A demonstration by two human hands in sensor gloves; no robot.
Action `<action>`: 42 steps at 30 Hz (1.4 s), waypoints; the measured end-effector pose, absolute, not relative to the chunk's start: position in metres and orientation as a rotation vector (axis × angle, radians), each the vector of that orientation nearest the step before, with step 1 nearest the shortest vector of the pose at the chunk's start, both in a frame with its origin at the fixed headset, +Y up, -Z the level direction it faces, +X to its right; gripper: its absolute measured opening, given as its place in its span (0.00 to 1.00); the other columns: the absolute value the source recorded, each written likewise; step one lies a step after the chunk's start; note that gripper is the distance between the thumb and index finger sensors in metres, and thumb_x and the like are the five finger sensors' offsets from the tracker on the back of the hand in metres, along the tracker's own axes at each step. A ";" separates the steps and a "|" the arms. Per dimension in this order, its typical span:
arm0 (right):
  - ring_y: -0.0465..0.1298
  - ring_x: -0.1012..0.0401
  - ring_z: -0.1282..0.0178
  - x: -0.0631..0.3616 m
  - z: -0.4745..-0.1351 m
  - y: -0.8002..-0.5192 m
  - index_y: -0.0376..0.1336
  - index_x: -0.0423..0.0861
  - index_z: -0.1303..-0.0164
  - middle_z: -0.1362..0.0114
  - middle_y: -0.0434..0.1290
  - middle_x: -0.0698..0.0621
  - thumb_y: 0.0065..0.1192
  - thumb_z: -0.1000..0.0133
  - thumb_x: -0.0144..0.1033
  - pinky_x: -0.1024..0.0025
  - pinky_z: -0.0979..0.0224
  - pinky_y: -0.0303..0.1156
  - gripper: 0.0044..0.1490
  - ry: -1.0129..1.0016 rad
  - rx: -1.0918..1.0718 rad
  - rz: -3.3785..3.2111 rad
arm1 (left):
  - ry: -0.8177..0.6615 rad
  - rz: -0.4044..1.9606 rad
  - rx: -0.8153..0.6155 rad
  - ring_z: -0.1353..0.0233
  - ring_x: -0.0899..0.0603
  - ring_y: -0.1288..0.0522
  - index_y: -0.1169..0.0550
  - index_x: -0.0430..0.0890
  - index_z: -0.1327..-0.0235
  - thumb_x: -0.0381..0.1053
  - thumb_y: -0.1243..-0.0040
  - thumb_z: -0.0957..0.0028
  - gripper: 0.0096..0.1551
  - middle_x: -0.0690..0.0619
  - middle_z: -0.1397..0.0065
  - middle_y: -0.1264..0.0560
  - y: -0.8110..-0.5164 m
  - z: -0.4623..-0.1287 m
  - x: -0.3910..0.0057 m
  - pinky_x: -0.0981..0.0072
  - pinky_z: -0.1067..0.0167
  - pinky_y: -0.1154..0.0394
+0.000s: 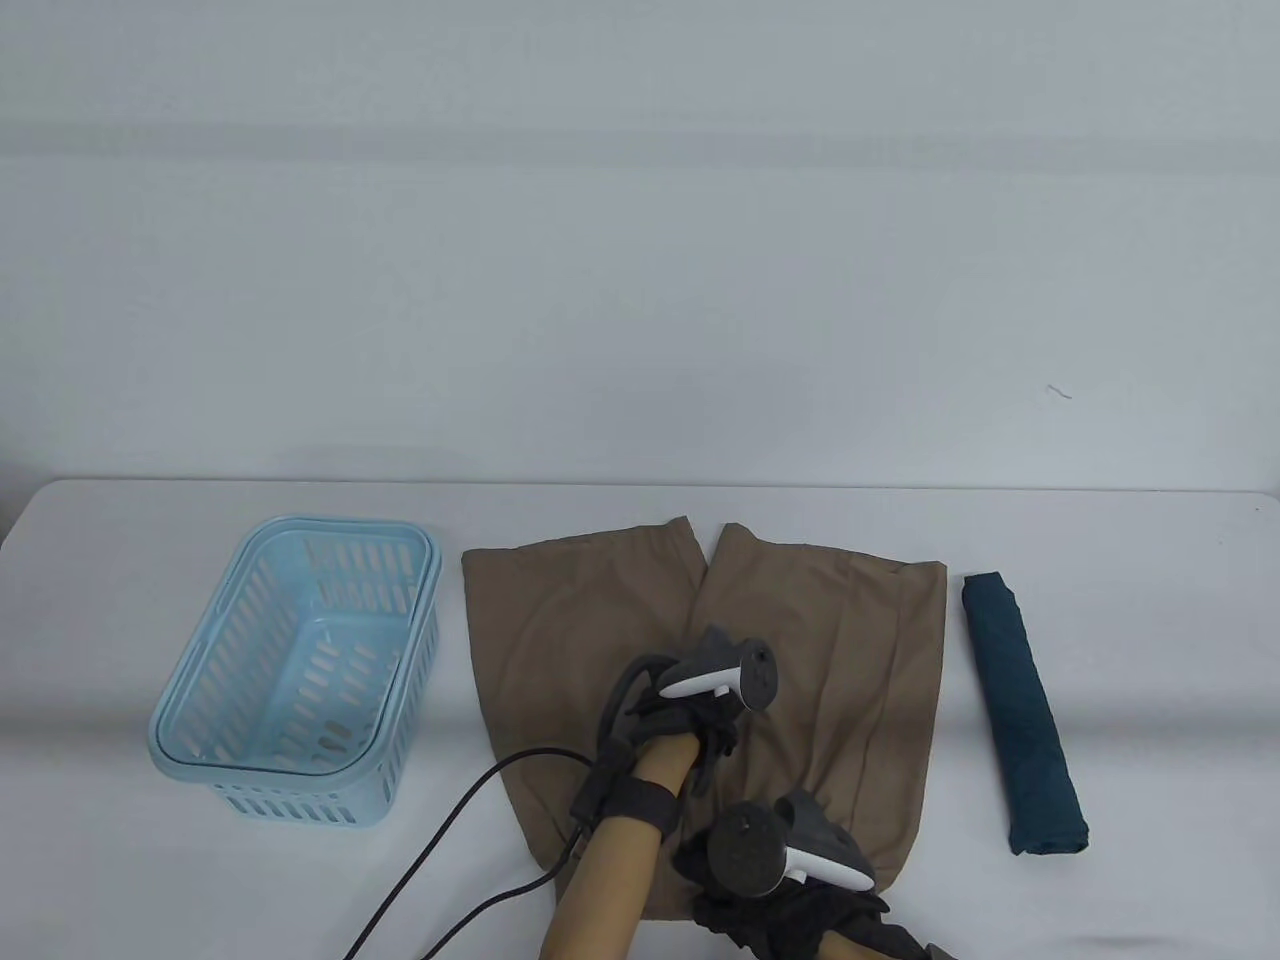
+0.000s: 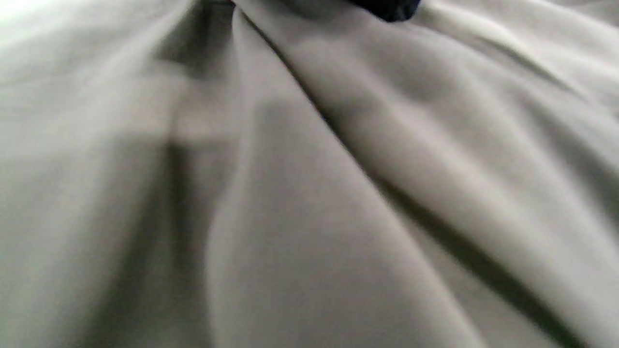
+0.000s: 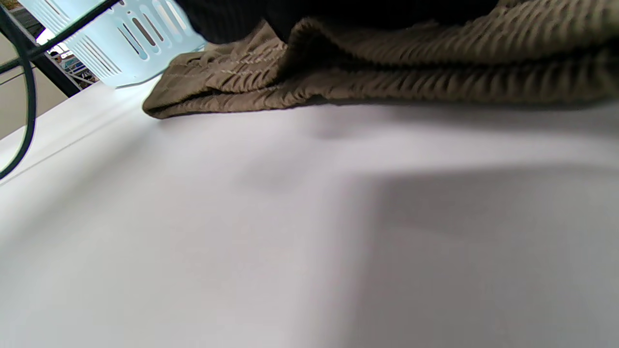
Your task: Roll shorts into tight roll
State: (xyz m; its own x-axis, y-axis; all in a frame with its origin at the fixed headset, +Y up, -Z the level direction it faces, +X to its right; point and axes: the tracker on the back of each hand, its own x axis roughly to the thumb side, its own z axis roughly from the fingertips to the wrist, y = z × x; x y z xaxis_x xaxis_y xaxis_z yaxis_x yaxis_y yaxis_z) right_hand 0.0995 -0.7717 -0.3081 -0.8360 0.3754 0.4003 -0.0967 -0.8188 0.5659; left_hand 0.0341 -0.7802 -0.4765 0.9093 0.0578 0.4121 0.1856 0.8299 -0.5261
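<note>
Looking down from the table view, I record a flat white table (image 1: pixel 200 900) set against a plain pale grey wall (image 1: pixel 640 250); no other part of the room shows there. A light blue slotted plastic basket (image 1: pixel 300 670) stands at the left, just beside the work. A dark teal rolled cloth (image 1: pixel 1022 715) lies at the right, apart from it. A black cable (image 1: pixel 460 820) trails from the left forearm across the table to the near edge.

Between basket and roll, the tan fabric shorts (image 1: pixel 560 620) lie spread flat and unrolled, legs pointing to the far edge, ribbed waistband at the near edge. My left hand (image 1: pixel 690 715), gloved in black with a tracker on its back, rests on the middle of the shorts; the tracker covers its fingers and I cannot tell how they lie. My right hand (image 1: pixel 780 880) sits at the waistband on the near right, and the right wrist view shows that band lifted off the table beneath it, though I cannot confirm a grasp.
</note>
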 end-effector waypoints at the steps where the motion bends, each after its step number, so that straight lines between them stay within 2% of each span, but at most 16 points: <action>1: 0.49 0.43 0.18 0.099 -0.308 -0.772 0.47 0.44 0.19 0.15 0.45 0.42 0.47 0.40 0.42 0.43 0.21 0.49 0.39 0.792 0.743 2.672 | -0.429 -0.068 -0.593 0.18 0.30 0.54 0.50 0.50 0.23 0.50 0.56 0.39 0.33 0.44 0.16 0.57 -0.780 -0.476 0.034 0.31 0.29 0.60; 11: 0.48 0.43 0.18 0.101 -0.309 -0.771 0.46 0.43 0.19 0.15 0.45 0.41 0.45 0.40 0.41 0.43 0.21 0.48 0.39 0.838 0.725 2.653 | -0.400 -0.023 -0.610 0.18 0.31 0.53 0.48 0.50 0.23 0.45 0.57 0.39 0.31 0.44 0.16 0.56 -0.776 -0.480 0.031 0.30 0.29 0.60; 18: 0.52 0.43 0.19 0.107 -0.311 -0.768 0.50 0.41 0.20 0.16 0.50 0.40 0.45 0.40 0.43 0.40 0.23 0.51 0.38 0.795 0.695 2.665 | -0.389 -0.054 -0.578 0.18 0.32 0.52 0.48 0.51 0.24 0.46 0.55 0.39 0.31 0.45 0.16 0.55 -0.777 -0.478 0.028 0.30 0.28 0.58; 23: 0.52 0.43 0.20 0.109 -0.314 -0.767 0.49 0.42 0.20 0.18 0.52 0.40 0.43 0.40 0.45 0.38 0.23 0.51 0.38 0.806 0.651 2.727 | -0.369 -0.064 -0.566 0.19 0.33 0.51 0.48 0.52 0.24 0.46 0.54 0.39 0.32 0.46 0.17 0.55 -0.776 -0.477 0.027 0.30 0.28 0.56; 30: 0.55 0.42 0.21 0.114 -0.317 -0.763 0.54 0.43 0.23 0.20 0.56 0.41 0.44 0.40 0.45 0.34 0.23 0.50 0.36 0.793 0.593 2.822 | -0.338 -0.119 -0.554 0.21 0.32 0.50 0.50 0.52 0.24 0.47 0.54 0.39 0.33 0.44 0.17 0.55 -0.776 -0.474 0.029 0.30 0.28 0.53; 39: 0.57 0.40 0.20 0.123 -0.323 -0.757 0.58 0.41 0.26 0.21 0.58 0.40 0.45 0.40 0.45 0.31 0.24 0.48 0.35 0.850 0.423 2.927 | -0.318 -0.197 -0.514 0.25 0.34 0.44 0.49 0.51 0.24 0.48 0.53 0.40 0.33 0.41 0.18 0.52 -0.775 -0.472 0.033 0.34 0.27 0.51; 42: 0.56 0.40 0.20 0.125 -0.324 -0.757 0.57 0.41 0.26 0.20 0.57 0.40 0.45 0.40 0.45 0.30 0.24 0.46 0.34 0.865 0.372 2.954 | -0.321 -0.231 -0.483 0.25 0.34 0.44 0.50 0.49 0.24 0.48 0.55 0.40 0.34 0.38 0.18 0.55 -0.776 -0.469 0.035 0.34 0.27 0.50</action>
State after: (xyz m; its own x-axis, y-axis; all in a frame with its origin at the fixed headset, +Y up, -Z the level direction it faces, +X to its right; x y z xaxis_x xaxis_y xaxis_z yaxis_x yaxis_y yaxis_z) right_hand 0.1251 -0.7570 -0.3237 -0.9704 0.1058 0.2169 0.0278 -0.8436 0.5362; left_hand 0.0347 -0.7762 -0.4689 0.9243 -0.1411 0.3546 0.2912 0.8613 -0.4163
